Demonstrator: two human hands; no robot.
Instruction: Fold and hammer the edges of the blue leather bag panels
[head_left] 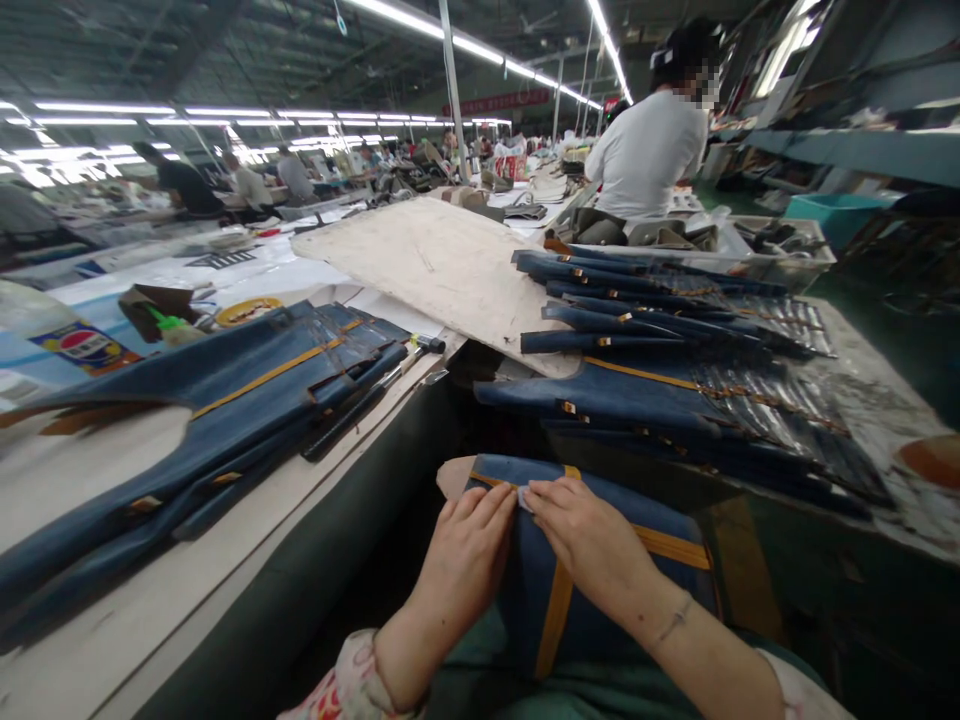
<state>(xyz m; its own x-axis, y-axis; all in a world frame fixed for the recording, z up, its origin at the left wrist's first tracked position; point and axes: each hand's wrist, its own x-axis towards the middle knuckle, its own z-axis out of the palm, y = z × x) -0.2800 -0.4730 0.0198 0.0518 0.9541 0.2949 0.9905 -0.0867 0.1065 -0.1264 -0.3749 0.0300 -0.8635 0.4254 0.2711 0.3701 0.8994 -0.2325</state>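
Observation:
A dark blue panel with yellow-orange strips (559, 610) lies across my lap, a pale brown flap showing at its far left corner. My left hand (476, 530) rests on the panel's far edge with its fingers bent and pressed together. From the other side my right hand (581, 525) meets it, fingers also closed. Between the fingertips shows a small whitish piece (524, 498); its kind is too small to make out. Whether the left fingers grip it or only the panel is hidden.
Blue panels with a yellow strip (262, 375) lie on the left table, near a Pepsi-labelled bottle (86, 345) and a yellow dish (247, 310). More blue panels (645, 385) are piled on the right table. A person in white (649, 150) is beyond, beside a crate (799, 245).

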